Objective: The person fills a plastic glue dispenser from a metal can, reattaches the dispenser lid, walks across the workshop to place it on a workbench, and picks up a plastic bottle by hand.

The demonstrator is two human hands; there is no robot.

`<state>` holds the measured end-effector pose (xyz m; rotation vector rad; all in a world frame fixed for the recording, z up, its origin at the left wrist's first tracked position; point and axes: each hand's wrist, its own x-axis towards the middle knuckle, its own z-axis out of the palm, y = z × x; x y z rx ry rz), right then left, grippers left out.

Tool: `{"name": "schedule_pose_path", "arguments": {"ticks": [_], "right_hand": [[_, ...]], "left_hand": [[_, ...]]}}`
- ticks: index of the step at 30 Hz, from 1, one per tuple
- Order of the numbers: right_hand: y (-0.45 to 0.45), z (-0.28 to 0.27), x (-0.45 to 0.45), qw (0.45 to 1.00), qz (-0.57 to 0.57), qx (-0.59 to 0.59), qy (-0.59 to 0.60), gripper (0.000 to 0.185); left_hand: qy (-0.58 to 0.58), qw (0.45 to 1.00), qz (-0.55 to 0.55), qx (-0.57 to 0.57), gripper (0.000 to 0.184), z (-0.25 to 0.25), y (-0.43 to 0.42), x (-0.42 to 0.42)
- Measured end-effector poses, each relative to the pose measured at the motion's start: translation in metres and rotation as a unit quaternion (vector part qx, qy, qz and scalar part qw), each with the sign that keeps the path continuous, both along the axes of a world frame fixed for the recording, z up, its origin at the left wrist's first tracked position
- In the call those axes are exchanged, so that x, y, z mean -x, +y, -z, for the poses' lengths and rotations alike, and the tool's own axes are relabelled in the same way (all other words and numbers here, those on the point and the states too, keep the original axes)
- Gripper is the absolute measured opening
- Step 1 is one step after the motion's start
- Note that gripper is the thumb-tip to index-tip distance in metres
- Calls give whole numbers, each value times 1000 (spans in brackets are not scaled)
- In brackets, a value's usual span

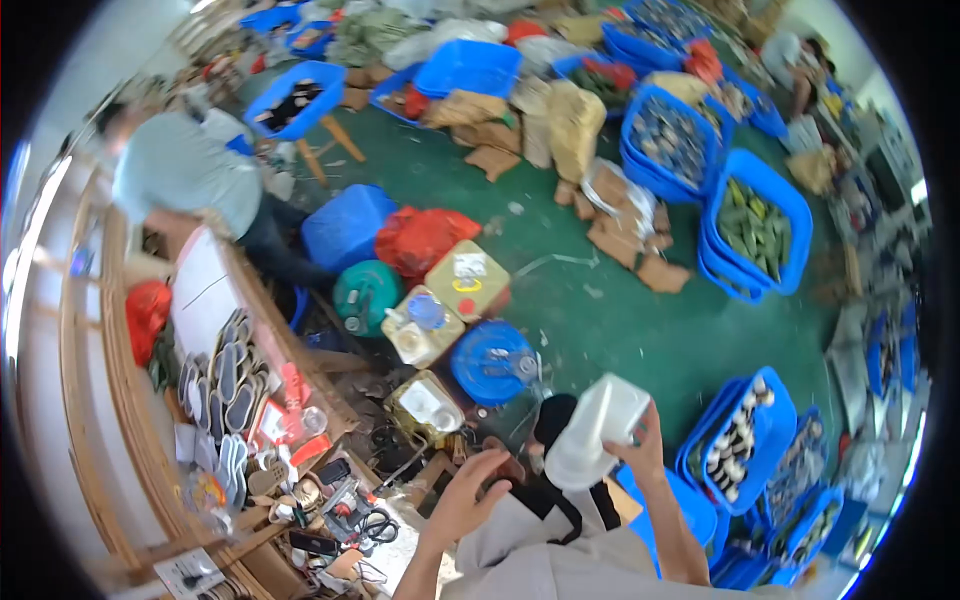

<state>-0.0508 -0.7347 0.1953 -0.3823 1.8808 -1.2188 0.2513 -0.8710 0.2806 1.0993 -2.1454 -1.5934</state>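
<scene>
In my right hand (643,443) is a white plastic form (598,430), broad at its upper end and rounded below, held by its right side above my lap. Left of it, my left hand (472,493) is raised with its fingers apart and curved, and nothing shows in it. A dark rounded object (553,418) is partly hidden behind the white form. Below my left hand lies the cluttered bench with scissors (376,525) and a stack of insoles (232,375).
Ahead on the green floor stand a blue drum (492,362), several plastic cans (467,280) and a red bag (425,238). Blue tubs (755,225) line the right side. A person (190,175) bends over the bench at the left; another person (795,65) is at the far right.
</scene>
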Motion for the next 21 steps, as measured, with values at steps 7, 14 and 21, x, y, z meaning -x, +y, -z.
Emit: {"name": "schedule_pose_path", "arguments": {"ticks": [7, 14, 21], "right_hand": [[-51, 10, 95, 998, 58, 14, 18, 130], [-101, -4, 234, 978, -15, -38, 207, 125], [-160, -17, 302, 978, 4, -4, 209, 127]], "left_hand": [[-56, 990, 85, -101, 46, 41, -52, 147], [-17, 990, 114, -79, 50, 65, -120, 330], [30, 985, 109, -129, 53, 51, -169, 421]]}}
